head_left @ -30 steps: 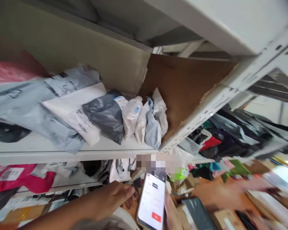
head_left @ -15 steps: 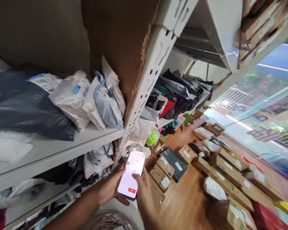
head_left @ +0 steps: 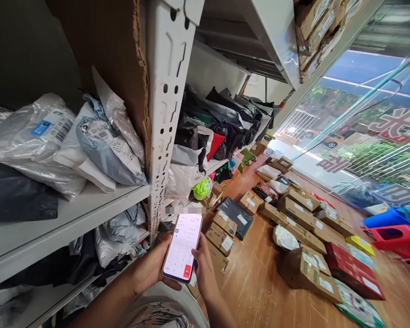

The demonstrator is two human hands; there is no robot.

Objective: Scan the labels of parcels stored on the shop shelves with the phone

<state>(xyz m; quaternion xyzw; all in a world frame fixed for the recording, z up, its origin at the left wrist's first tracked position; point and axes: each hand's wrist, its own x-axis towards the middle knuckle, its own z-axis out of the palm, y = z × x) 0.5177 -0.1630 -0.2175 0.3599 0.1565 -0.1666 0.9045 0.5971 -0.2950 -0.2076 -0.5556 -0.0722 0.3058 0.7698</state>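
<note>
A phone with a lit white screen, a keypad and a red button is held upright at the lower centre. My left hand is wrapped round its left edge and back. Along the right edge rests my right hand, its thumb near the side of the screen and its other fingers behind. To the left, a white shelf bears a clear plastic parcel, a grey-blue parcel and a dark bag.
A perforated white post rises behind the phone. Black bags fill a farther shelf. Cardboard boxes, a red box and a red plastic stool stand on the wooden floor, beside large windows.
The view has turned right and nearer the post, so shelf and parcels sit further left. The phone screen now shows a keypad, and my right thumb has moved from over the screen to its edge.
</note>
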